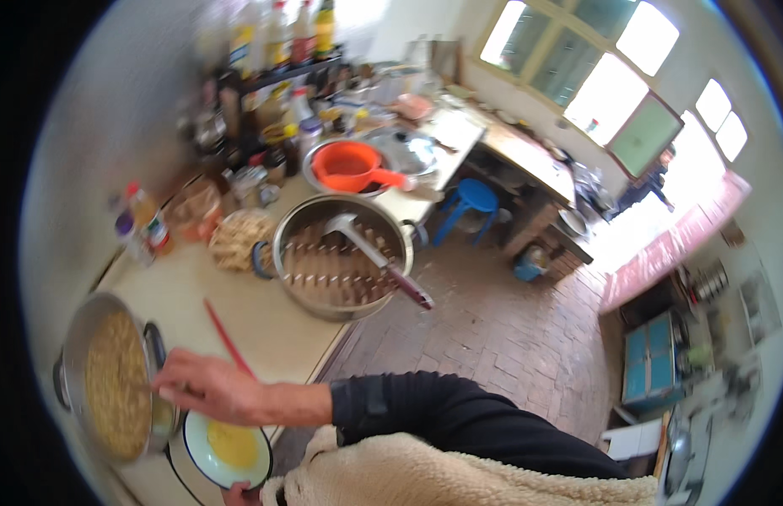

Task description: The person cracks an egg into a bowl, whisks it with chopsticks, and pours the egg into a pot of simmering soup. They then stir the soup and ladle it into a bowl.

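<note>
My right hand (208, 387), in a black sleeve, reaches over the near rim of a metal pot (72, 316) with two dark handles. Its fingers are closed on a thin utensil (138, 384), blurred, whose end lies over the pot. Noodle-like yellowish food (116, 360) fills the pot. Below that hand is a white enamel bowl (198, 436) with a dark rim, tilted, with yellow liquid (232, 444) in it that looks like beaten egg. My left hand (241, 494) grips the bowl's lower edge. A red stick (224, 334) lies on the counter, partly hidden behind my right wrist.
A steamer pot (303, 307) holds a slatted rack, with a spatula (382, 262) across its rim. Beyond stand an orange strainer (344, 166) and several bottles (290, 38). A bag of dry food (239, 237) sits by the wall. Another person (644, 190) is near the doorway.
</note>
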Tool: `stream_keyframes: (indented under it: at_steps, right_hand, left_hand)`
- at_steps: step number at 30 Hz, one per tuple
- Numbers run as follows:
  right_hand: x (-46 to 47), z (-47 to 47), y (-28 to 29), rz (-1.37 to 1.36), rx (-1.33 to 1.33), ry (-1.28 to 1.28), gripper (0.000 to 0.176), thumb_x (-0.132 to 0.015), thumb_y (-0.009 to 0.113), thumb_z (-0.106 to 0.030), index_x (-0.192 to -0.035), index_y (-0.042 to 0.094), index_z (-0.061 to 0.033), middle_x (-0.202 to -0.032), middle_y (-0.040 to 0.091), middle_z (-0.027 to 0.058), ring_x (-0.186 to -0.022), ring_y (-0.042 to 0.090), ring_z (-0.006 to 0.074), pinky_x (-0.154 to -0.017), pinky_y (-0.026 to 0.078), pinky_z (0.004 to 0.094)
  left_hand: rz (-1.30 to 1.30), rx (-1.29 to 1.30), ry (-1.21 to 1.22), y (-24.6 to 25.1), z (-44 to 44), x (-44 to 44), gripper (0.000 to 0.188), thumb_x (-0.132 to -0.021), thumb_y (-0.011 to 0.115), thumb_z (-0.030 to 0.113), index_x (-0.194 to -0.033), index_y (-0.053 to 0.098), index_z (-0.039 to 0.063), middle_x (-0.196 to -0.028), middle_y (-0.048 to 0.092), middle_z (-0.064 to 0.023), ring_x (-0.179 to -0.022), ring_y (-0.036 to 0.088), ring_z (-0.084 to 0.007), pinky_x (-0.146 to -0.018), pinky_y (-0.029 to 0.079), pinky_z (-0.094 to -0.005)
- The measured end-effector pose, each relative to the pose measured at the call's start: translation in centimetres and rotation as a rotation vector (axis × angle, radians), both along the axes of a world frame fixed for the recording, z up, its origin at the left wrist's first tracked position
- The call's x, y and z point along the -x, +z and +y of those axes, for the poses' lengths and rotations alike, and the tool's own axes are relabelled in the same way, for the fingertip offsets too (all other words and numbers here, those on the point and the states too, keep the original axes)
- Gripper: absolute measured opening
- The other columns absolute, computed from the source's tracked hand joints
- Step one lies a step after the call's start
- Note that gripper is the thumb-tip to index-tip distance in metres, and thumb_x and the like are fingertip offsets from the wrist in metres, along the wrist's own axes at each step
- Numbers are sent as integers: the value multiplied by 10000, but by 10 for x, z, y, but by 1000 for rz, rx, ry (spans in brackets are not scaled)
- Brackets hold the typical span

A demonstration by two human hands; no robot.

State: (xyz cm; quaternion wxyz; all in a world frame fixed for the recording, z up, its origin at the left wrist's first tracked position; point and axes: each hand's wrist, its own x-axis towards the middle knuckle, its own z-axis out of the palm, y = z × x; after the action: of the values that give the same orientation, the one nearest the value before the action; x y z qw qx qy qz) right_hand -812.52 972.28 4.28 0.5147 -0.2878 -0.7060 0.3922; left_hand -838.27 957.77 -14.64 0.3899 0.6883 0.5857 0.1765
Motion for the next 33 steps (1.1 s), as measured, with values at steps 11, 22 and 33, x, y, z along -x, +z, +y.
stream_keyframes:
  at_steps: [11,22,33]
  right_hand:
    - [-5,20,18,402,326,-23,218,-973,527,-157,-1033,628,26,-907,673,120,-676,653,175,-592,529,279]
    - [-2,20,69,513,404,286,287,-991,447,-224,-935,585,21,-756,570,98,-536,518,174,-493,399,278]
    - [35,-2,94,91,274,447,281,-988,490,-173,-995,629,71,-852,668,132,-713,686,208,-657,558,296]
  left_hand:
    - [-1393,354,985,117,-91,-18,580,-702,524,-93,-1273,466,-7,-1165,582,-143,-1053,590,-322,-917,486,-438]
    - [-1275,-142,894,216,-77,11,437,-971,422,208,-1334,421,-35,-1323,524,-126,-1218,511,-228,-1019,410,-382]
    - [-1231,-160,763,234,6,23,531,-973,474,369,-1368,285,69,-1344,461,-107,-1147,559,-210,-871,534,-391]
